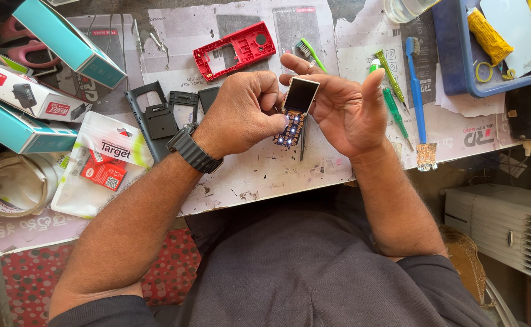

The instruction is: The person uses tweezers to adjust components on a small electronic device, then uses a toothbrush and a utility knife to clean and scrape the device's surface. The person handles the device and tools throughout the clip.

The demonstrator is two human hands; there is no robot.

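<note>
Circuit board: bare phone board (294,115) with a dark screen at its top end and small white lights glowing on its keypad end, held upright between both hands above the worktable (259,169).
Left hand: left hand (241,112) curled shut, fingertips pinching the board's left edge near the lit keypad; a black wristwatch (193,148) sits on its wrist.
Right hand: right hand (344,106) half open, palm turned toward the camera, fingers cradling the board's right edge and back, thumb raised free.
Thin tool: a dark slim tool (302,142) hangs below the board; which hand holds it, I cannot tell.
Behind the hands: red phone housing (235,49) lying flat, green toothbrush (310,53) just beside it.
Left of the hands: black phone frames (156,118) on the table.
Right of the hands: green screwdrivers (392,91), blue toothbrush (415,85), blue tray (453,66) at the corner.
</note>
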